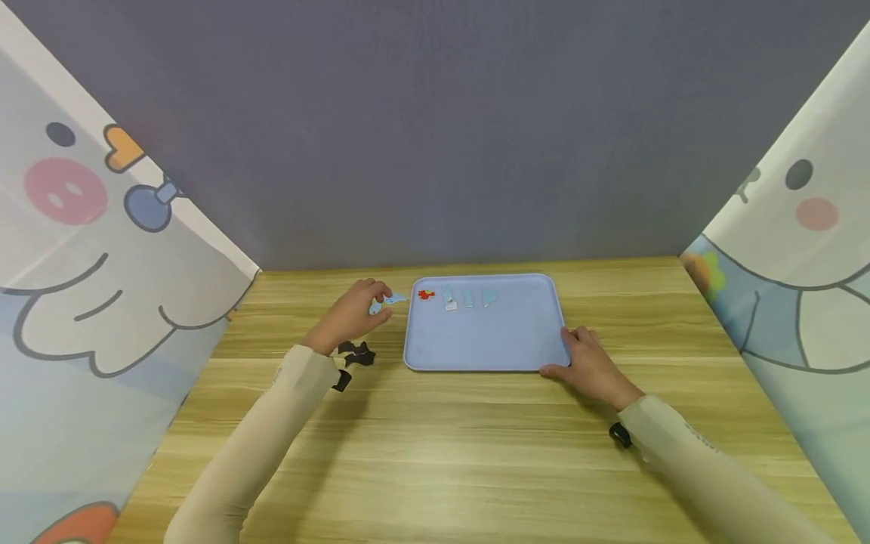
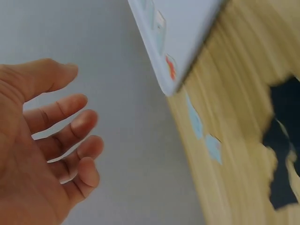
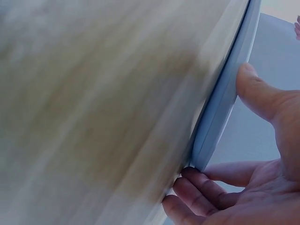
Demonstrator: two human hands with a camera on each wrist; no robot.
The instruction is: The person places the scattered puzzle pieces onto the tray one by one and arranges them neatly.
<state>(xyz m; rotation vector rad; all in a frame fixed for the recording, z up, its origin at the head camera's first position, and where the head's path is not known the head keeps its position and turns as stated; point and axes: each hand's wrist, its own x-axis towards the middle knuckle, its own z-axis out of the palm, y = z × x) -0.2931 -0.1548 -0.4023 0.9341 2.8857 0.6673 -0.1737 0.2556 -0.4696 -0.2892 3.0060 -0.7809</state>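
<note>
My left hand (image 1: 353, 311) is above the table just left of the tray, its fingers loosely bent and nothing between them. Close to its fingertips lie light blue flat pieces (image 1: 396, 299), partly hidden by the hand; two such pieces (image 2: 195, 121) show in the left wrist view. At the near right corner of the pale blue tray (image 1: 489, 340), my right hand (image 1: 593, 366) holds the rim, thumb on the front edge and fingers along the side. Inside the tray a small red piece (image 1: 426, 295) and several light blue pieces (image 1: 488, 297) form a row near the far edge.
Black irregular pieces (image 1: 359, 355) lie on the wood-grain table (image 1: 435, 453) near my left wrist. A grey wall (image 1: 469, 151) rises behind the table. Cartoon-printed panels (image 1: 61, 264) stand at both sides.
</note>
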